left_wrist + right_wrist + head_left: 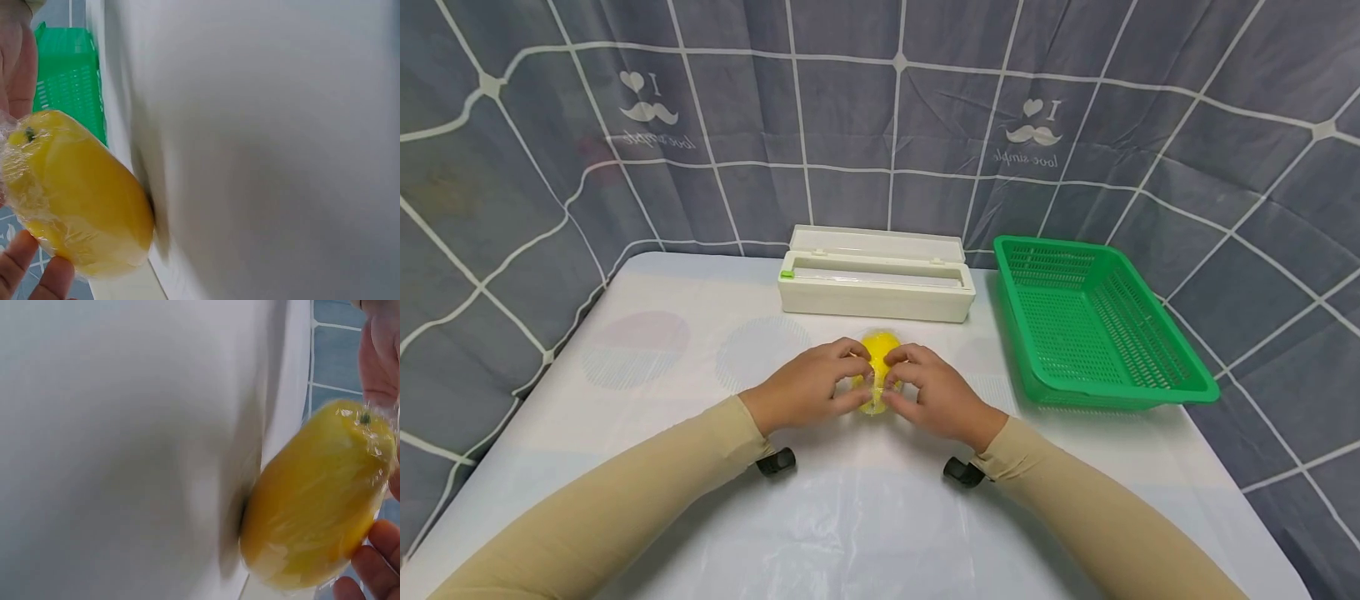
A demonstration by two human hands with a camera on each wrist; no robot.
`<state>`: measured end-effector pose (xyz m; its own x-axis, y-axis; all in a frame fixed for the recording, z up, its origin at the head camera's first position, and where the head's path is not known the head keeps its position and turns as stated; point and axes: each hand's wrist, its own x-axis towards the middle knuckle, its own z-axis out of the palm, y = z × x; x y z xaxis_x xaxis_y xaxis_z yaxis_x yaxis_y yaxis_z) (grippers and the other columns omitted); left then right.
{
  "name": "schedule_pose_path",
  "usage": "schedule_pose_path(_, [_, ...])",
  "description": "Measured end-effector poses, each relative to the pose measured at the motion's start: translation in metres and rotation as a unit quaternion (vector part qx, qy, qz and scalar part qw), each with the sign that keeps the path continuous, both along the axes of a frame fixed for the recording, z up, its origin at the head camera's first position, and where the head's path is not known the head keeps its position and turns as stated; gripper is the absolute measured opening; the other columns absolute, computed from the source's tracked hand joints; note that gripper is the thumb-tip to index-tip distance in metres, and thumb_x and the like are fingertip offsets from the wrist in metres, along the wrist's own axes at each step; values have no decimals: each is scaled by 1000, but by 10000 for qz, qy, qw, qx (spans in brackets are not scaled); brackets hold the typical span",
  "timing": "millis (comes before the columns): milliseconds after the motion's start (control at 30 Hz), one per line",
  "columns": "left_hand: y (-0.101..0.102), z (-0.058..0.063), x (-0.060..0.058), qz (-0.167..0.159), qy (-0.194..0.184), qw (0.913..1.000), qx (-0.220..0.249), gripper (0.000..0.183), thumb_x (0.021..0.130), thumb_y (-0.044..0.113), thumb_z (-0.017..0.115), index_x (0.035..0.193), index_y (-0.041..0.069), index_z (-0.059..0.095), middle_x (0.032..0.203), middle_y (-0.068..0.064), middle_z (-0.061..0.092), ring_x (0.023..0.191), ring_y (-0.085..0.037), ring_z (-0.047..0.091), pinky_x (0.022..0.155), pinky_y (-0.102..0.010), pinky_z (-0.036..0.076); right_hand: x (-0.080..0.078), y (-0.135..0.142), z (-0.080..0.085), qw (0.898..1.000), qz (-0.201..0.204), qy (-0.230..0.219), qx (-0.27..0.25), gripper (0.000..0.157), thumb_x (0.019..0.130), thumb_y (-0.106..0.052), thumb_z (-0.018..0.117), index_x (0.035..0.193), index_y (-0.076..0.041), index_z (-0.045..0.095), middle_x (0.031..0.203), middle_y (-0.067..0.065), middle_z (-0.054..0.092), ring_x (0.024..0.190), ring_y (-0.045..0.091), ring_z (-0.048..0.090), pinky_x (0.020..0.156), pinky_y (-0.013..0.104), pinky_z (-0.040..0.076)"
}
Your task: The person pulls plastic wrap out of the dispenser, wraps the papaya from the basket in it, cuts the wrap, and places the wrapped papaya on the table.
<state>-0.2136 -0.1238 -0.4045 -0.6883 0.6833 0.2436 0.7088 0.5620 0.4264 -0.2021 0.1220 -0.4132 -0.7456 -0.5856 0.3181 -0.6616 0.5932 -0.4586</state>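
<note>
A yellow oblong fruit [880, 343], like a small melon with a green stem end, lies on the table between both hands. Clear plastic wrap [69, 240] covers it, smooth along the side and crinkled towards the top. My left hand [822, 385] comes from the left, its bent fingers and thumb pinching the wrap over the fruit. From the other side my right hand [937, 392] does likewise, fingertips close to the left ones. In the right wrist view the fruit [319, 500] shows its stem end near the palm. The exact fingertip contact is partly hidden.
Behind the fruit stands a white cling film dispenser [876, 298], lid raised, with a green slider [787, 274] at its left end. A green perforated basket [1022, 333] sits at the right. Grey checked curtain [850, 108] surrounds the white-covered table [880, 533].
</note>
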Motion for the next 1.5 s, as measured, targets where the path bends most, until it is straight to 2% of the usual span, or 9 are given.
schedule_pose_path(167, [4, 1, 2, 265, 50, 9995, -133, 35, 88, 43, 85, 111, 20, 72, 126, -2, 63, 94, -18, 63, 84, -35, 54, 0, -3, 3, 9988, -183, -298, -336, 11, 94, -13, 74, 85, -16, 70, 124, 8, 70, 121, 29, 65, 101, 47, 56])
schedule_pose_path(333, [7, -1, 2, 512, 176, 9985, 32, 15, 97, 35, 76, 102, 20, 73, 120, -1, 66, 88, -16, 64, 81, -34, 55, 0, -3, 6, 9985, -157, -333, -397, 10, 97, -14, 73, 86, -15, 72, 125, 10, 73, 120, 29, 68, 101, 48, 57])
schedule_pose_path(600, [8, -3, 0, 594, -93, 9969, 500, 8, 100, 23, 71, 96, 17, 71, 112, 0, 66, 96, -16, 66, 87, -37, 56, -2, -4, 10, 9963, -356, -582, -530, 6, 99, -13, 73, 94, -10, 75, 123, 11, 76, 122, 30, 70, 106, 50, 55])
schedule_pose_path(733, [9, -3, -3, 676, -282, 9948, 714, 7, 100, 20, 70, 98, 15, 67, 110, -1, 67, 100, -19, 67, 91, -39, 57, -4, -8, 6, 9949, -610, -413, -687, 6, 99, -12, 73, 95, -9, 76, 117, 11, 78, 116, 30, 72, 102, 49, 57])
schedule_pose_path(900, [9, -2, -5, 853, -525, 9920, 768, 14, 100, 22, 72, 108, 14, 64, 110, 0, 70, 107, -22, 71, 97, -42, 58, -4, -14, 5, 9933, -816, -165, -798, 5, 96, -11, 76, 92, -7, 76, 107, 9, 78, 106, 27, 74, 94, 46, 60])
schedule_pose_path(1000, [10, -2, -7, 887, -538, 9916, 776, 19, 99, 22, 74, 113, 13, 64, 109, 0, 72, 108, -22, 72, 97, -43, 59, -3, -16, 5, 9919, -940, -169, -842, 6, 94, -10, 79, 94, -6, 75, 102, 9, 77, 100, 27, 72, 89, 46, 59])
schedule_pose_path(1133, [11, -3, -7, 802, -404, 9932, 745, 14, 99, 20, 75, 109, 13, 68, 107, 1, 72, 105, -20, 72, 95, -41, 59, -3, -17, 6, 9896, -1076, -341, -888, 15, 92, -11, 81, 101, -4, 71, 100, 10, 75, 96, 28, 69, 88, 50, 58])
schedule_pose_path(1400, [10, -3, -9, 820, -370, 9944, 558, 6, 99, 21, 75, 102, 17, 79, 112, 3, 71, 102, -16, 69, 91, -38, 58, -10, -11, 1, 9900, -584, -473, -1198, 12, 91, -5, 80, 96, -9, 69, 108, 8, 70, 110, 25, 66, 102, 47, 55])
schedule_pose_path(1500, [10, -2, -9, 834, -433, 9940, 566, 5, 99, 20, 75, 101, 18, 80, 115, 2, 70, 105, -17, 69, 94, -38, 57, -13, -8, 2, 9875, -556, -679, -1307, 11, 92, -6, 80, 97, -9, 71, 114, 9, 71, 116, 27, 65, 104, 52, 53])
